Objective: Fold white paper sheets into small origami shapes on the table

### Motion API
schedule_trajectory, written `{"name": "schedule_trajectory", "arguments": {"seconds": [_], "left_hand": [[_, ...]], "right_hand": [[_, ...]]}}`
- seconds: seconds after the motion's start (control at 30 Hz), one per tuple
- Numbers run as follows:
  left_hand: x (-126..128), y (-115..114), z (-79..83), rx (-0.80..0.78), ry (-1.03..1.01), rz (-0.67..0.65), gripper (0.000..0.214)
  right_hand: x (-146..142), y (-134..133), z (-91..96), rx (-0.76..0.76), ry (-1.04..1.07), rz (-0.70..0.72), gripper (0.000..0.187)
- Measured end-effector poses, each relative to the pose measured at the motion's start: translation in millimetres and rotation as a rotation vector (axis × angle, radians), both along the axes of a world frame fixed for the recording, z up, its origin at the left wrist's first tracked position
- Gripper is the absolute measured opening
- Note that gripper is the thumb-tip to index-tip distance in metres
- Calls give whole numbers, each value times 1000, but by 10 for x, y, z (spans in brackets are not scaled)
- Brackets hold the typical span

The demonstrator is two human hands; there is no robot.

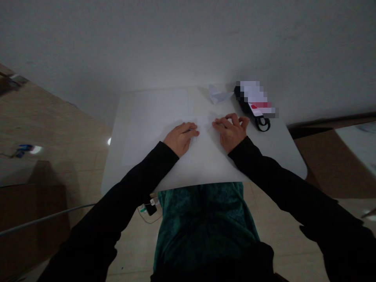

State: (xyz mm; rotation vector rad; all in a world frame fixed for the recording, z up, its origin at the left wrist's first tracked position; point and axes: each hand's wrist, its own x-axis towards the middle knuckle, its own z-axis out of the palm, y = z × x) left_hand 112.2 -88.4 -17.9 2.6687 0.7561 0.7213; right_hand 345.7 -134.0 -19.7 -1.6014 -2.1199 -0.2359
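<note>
A small piece of white paper [203, 126] lies between my hands, its outline faint against the white table. At its left edge is my left hand [180, 138], palm down, with thumb and fingers pinched together on the paper. On the other side my right hand [231, 131] pinches the paper's right edge between thumb and forefinger, its other fingers bent and raised. Dim light hides the paper's exact shape and folds. Behind my right hand stands a folded piece of white paper [219, 96] with pointed corners.
Larger white sheets [147, 117] lie on the left of the white table [211, 168]. At the back right rests a black case [243, 102] with a loop and a blurred top. A wall [182, 47] borders the table's far edge. A cable [47, 217] crosses at lower left.
</note>
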Motion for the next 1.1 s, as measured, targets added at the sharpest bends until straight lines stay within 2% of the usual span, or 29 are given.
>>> {"name": "schedule_trajectory", "arguments": {"seconds": [0.17, 0.33, 0.53, 0.67, 0.8, 0.9, 1.1], "left_hand": [[-28, -74, 103, 23, 98, 75, 35], [-3, -94, 179, 5, 102, 107, 34], [-9, -78, 172, -22, 102, 97, 34], [-48, -69, 128, -27, 94, 64, 37], [-73, -68, 105, -25, 79, 46, 40], [-74, -75, 103, -13, 52, 43, 37], [-69, -79, 87, 0, 29, 47, 34]], "right_hand": [[-123, -118, 0, 45, -25, 28, 32], [-228, -181, 18, 7, -27, 91, 29], [-417, -241, 102, -31, -44, 250, 30], [-409, -111, 123, -142, 94, 332, 33], [-246, 198, 87, -145, 228, 120, 17], [-186, 379, 64, -132, 224, -8, 17], [-229, 482, 17, -170, 235, -35, 34]]}}
